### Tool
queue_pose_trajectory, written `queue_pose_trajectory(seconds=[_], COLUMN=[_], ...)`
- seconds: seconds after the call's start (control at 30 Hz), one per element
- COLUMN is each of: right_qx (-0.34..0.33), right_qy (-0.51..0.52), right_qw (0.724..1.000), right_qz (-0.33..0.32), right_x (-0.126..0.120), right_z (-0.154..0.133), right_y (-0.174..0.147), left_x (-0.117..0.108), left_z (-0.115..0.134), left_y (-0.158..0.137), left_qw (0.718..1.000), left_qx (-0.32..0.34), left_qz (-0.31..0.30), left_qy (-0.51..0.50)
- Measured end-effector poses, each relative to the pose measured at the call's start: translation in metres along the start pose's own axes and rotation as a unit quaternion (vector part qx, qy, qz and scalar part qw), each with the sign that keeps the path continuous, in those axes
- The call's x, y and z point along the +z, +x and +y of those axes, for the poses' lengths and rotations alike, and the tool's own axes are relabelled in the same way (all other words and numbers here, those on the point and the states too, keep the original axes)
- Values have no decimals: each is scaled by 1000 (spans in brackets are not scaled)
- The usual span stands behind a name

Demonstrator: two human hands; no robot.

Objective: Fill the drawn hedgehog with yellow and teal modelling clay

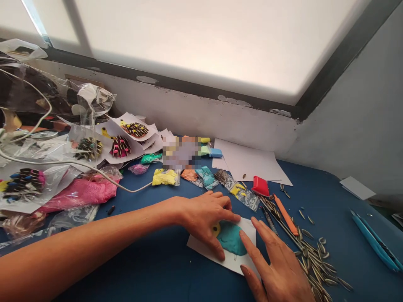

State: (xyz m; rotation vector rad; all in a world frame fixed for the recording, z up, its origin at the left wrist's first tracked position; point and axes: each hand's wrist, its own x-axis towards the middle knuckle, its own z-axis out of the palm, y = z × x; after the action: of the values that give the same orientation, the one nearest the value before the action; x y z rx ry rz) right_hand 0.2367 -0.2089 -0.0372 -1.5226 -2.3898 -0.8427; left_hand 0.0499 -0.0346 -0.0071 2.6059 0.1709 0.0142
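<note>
A flattened patch of teal modelling clay lies on a small white paper card. At its left end a bit of yellow clay with a dark dot shows partly, next to my left hand. Short pencil lines run below the teal patch. My left hand is open, its thumb resting on the card and its fingers reaching round the clay's upper side. From the right, my right hand has its fingers spread, one fingertip at the clay's right edge. Neither hand grips anything.
Striped sunflower seeds lie scattered right of my hands, beside an orange stick-shaped tool and a red packet. Blue tweezers rest far right. Bagged clay, white sheets and seed-covered hedgehog pictures lie behind and left.
</note>
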Motion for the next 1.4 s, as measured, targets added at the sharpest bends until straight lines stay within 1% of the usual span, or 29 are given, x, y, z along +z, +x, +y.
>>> queue_pose_trajectory(seconds=[0.2, 0.27, 0.47, 0.77, 0.87, 0.93, 0.97, 1.03, 1.1, 1.17, 1.23, 1.33, 1.4], right_qx=[-10, -14, -27, -15, 34, 67, 74, 85, 113, 157, 195, 225, 237], right_qy=[7, 6, -8, -12, -6, -4, -4, -8, -10, 22, 74, 135, 172], right_qw=[1000, 1000, 999, 1000, 999, 998, 997, 995, 993, 987, 978, 965, 956], right_qz=[4, 10, 21, 15, 9, 20, 32, 47, 28, 7, 0, 7, 7], right_x=[-1, -1, 4, 3, 4, 6, 8, 11, 15, 17, 19, 17, 13], right_z=[-3, -2, 2, 6, 10, 14, 17, 21, 23, 22, 21, 20, 22], right_y=[1, 0, -1, -1, -2, -2, -1, 2, 8, 13, 18, 24, 28], left_x=[4, 7, 20, 27, 26, 22, 19, 15, 15, 18, 22, 27, 27], left_z=[4, 5, 3, 2, 4, 7, 9, 9, 5, -2, -11, -18, -18], left_y=[-1, -3, -11, -16, -17, -18, -18, -17, -15, -12, -10, -8, -8], left_qw=[999, 999, 996, 992, 990, 986, 983, 973, 962, 957, 957, 959, 956], left_qx=[-8, -7, -2, -3, -3, -2, -4, -22, -59, -90, -99, -96, -99], left_qz=[15, 28, 91, 125, 141, 161, 175, 213, 248, 262, 264, 262, 267], left_qy=[29, 37, 16, 1, -10, -33, -49, -81, -97, -84, -66, -57, -74])
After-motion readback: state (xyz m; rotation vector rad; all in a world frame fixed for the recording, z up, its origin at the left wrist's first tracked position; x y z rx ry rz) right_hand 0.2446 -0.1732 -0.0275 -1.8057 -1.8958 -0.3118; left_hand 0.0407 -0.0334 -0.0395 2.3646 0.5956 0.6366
